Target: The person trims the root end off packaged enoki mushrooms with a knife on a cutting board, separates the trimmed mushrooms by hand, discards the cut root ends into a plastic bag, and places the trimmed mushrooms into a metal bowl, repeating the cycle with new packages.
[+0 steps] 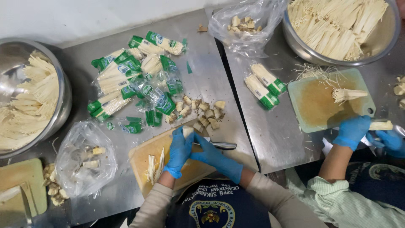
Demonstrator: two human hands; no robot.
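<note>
Both my hands wear blue gloves over a pale cutting board at the table's near edge. My left hand grips a white bundle of enoki mushrooms that stands on the board. My right hand holds a knife, its metal part lying flat and pointing right, close to the bundle. A few cut mushroom strands lie on the board left of my left hand. Cut-off mushroom root ends are heaped just beyond the board.
Green-and-clear mushroom packs are strewn at the middle left. Metal bowls of mushrooms stand far left and far right. Two plastic bags hold scraps. A co-worker's gloved hands work at a green board.
</note>
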